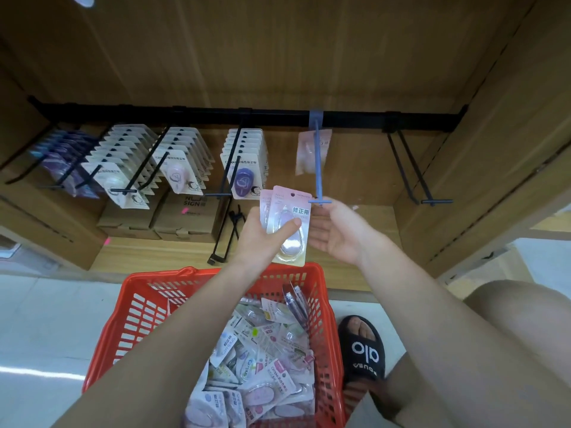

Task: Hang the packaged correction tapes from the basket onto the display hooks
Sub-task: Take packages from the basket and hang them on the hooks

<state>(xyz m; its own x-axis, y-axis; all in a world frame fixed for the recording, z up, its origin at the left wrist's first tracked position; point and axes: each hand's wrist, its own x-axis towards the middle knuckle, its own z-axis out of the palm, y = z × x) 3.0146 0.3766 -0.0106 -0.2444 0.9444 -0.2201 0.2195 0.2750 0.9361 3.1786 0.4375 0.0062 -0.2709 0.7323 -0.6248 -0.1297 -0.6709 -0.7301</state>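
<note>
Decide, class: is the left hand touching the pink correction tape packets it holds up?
Touching. The head view shows the left hand gripping the pink packets, its thumb pressed across the front one.

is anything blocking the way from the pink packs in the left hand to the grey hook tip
Nothing visible blocks it. The left hand holds the pink packs just left of the grey hook tip. The open right hand sits right under the tip, beside the path. One pack already hangs far back.

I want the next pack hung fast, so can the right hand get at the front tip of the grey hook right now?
Probably yes: the right hand is open, holds nothing, and sits just under the grey metal hook's crossbar tip, nothing between them.
</note>
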